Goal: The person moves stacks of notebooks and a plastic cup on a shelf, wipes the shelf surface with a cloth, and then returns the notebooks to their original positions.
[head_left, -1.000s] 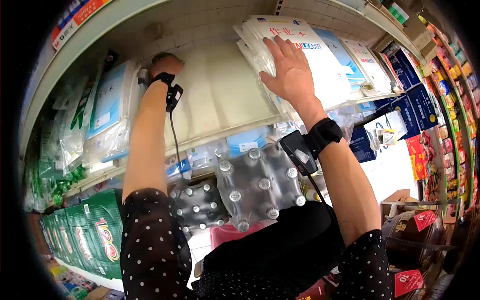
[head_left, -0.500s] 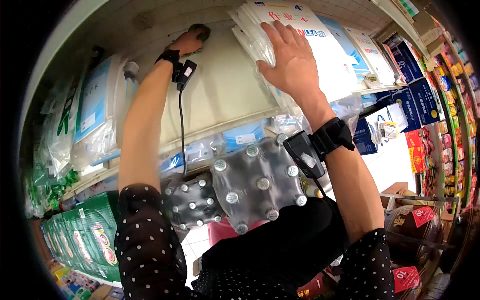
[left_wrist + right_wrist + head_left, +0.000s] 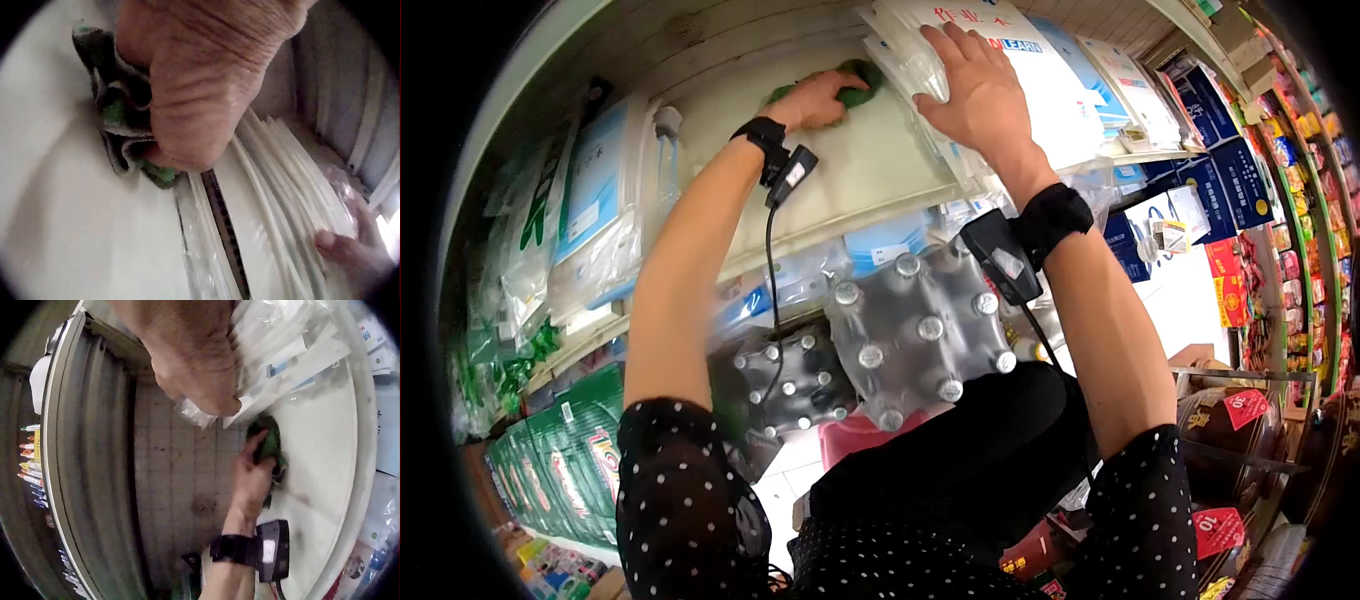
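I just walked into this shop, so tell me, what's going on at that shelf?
A person's left hand grips a bunched green cloth against the white shelf board, apparently wiping it. The right hand, fingers flat, presses on the stack of wrapped exercise books beside the cloth. Shrink-wrapped bottle packs sit below.

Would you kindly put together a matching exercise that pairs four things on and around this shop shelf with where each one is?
Column one:
1. green cloth
2. right hand
3. shrink-wrapped bottles
4. dark blue boxes

Column two:
A. below the white shelf
B. to the right of the stack of bagged exercise books
C. gripped by the left hand on the white shelf
D. resting on top of the stack of bagged exercise books

Pairs: 1-C, 2-D, 3-A, 4-B.
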Tool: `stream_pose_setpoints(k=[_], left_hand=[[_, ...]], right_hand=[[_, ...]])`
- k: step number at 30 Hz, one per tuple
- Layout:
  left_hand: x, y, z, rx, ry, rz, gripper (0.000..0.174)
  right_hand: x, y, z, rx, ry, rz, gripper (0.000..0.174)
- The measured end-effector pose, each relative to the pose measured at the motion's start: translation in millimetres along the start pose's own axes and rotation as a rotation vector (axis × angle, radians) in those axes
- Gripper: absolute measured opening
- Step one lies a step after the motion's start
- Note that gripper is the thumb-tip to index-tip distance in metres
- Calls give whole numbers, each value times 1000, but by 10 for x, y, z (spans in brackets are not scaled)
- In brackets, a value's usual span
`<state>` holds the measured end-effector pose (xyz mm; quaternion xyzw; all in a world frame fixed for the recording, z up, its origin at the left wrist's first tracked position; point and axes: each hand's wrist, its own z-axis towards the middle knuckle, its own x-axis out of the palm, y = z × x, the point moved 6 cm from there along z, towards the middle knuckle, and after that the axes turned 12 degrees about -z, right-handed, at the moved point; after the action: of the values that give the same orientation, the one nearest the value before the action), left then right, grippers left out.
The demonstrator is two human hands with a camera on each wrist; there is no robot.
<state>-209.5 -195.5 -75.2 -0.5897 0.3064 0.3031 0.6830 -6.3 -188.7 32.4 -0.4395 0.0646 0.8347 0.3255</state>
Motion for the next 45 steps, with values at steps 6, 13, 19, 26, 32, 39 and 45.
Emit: stream_pose_setpoints(k=[6, 13, 19, 26, 32, 39, 45], left_hand=[[298, -587, -764, 145, 226, -143, 61], [549, -1032, -776, 194, 309, -82, 53], [435, -1273, -1034, 118, 164, 156, 42], [63, -1054, -1959, 52, -39, 372, 14], [56, -951, -2281, -228, -40, 539, 23], [-119, -94, -1743, -414, -82, 503, 45], [-341, 404, -1284, -617, -47, 339, 59]], right_hand=[[32, 3, -2, -15, -41, -42, 69], [28, -10, 5, -4, 26, -24, 73], [25, -22, 38, 2, 57, 2, 71], [57, -17, 10, -2, 66, -40, 73], [54, -20, 10, 4, 49, -39, 71], [48, -19, -17, 12, 61, -58, 74], [39, -14, -15, 41, 112, -31, 71]])
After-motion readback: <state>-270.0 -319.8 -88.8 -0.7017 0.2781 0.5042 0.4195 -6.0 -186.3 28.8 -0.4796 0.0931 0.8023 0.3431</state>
